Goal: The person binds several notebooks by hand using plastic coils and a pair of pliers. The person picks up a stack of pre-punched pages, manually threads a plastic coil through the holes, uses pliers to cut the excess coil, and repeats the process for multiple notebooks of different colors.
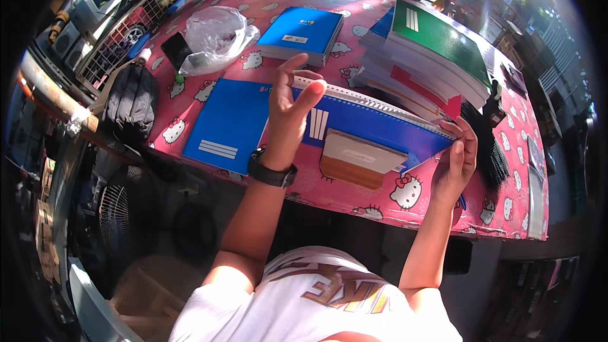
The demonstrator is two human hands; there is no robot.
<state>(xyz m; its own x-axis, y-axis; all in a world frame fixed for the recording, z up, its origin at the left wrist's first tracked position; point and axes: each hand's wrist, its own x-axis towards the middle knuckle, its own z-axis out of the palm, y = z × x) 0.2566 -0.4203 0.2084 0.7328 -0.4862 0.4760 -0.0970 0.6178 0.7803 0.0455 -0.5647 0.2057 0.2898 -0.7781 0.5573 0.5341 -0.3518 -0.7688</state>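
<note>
Between my two hands a blue spiral notebook (386, 128) stands tilted on its edge, its wire binding and page edges facing up. My left hand (290, 104), with a black watch at the wrist, is closed around its left end. Around the right end the fingers of my right hand (457, 158) are closed. A small pad (362, 152), pale with a brown lower part, is in front of the blue cover; I cannot tell if it touches it. Beside my left hand another blue notebook (225, 128) lies flat on the table.
A pink patterned cloth covers the table (304, 195). Further back lie a blue notebook stack (303, 28) and a tall pile with a green notebook (437, 41) on top. A plastic bag (218, 38), dark phone (175, 49), black pouch (132, 98) and black bristly object (489, 152) lie around.
</note>
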